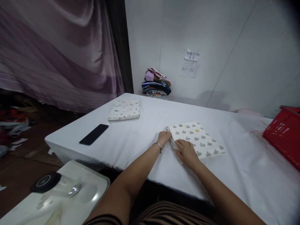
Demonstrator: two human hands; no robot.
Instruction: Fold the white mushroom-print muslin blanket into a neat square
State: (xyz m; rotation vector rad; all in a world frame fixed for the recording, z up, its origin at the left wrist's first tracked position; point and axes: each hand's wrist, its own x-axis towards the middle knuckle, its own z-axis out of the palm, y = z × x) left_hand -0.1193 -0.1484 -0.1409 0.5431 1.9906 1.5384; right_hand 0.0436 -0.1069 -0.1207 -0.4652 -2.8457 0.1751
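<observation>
A folded white cloth printed with grey, green and yellow motifs point(197, 137) lies on the white-covered table point(150, 134). At its left corner, my left hand point(164, 137) has its fingers closed on the folded edge; a bracelet is on that wrist. My right hand point(187, 153) rests on the near left part of the cloth, fingers stretched out over the fabric. Farther left, a second folded white cloth with small prints point(125, 110) lies by itself, untouched by either hand.
A black phone point(94, 134) lies near the table's left edge. To the right stands a red basket point(283, 136). Folded fabrics point(156, 84) are stacked by the wall. A clear bottle with a black lid point(61, 186) lies on a white surface at lower left.
</observation>
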